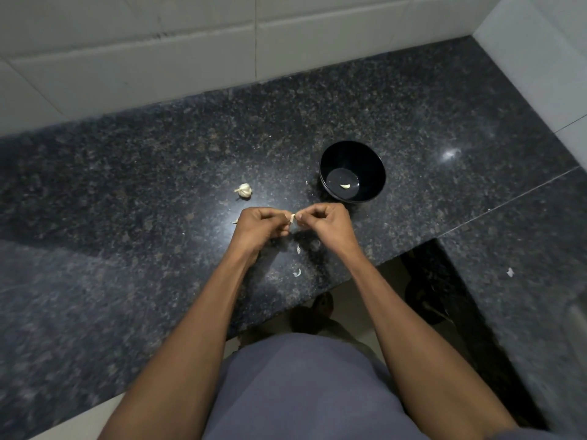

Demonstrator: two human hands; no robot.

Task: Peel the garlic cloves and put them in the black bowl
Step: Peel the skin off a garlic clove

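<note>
Speckled dark granite makes up the worktop [127, 185], and toward its middle, left of everything else, sits the remaining garlic head [244, 190], untouched and a little apart from the hands. Just nearer the front edge, the left hand [259, 225] has its fingers curled round one end of a garlic clove [292, 217], and the right hand [327, 223] pinches the other end, so the clove lies between the two with its long axis running roughly left to right. Both hands grip it; the peeling looks under way, though how much skin is left on it is too small to tell. Loose bits of skin [297, 272] lie on the worktop beneath the wrists, near the front edge. Further right and toward the back wall stands the black bowl [352, 154], one peeled clove [345, 186] already in its bottom. The bowl lies just beyond the right hand, so that hand is the nearer one for the drop.
</note>
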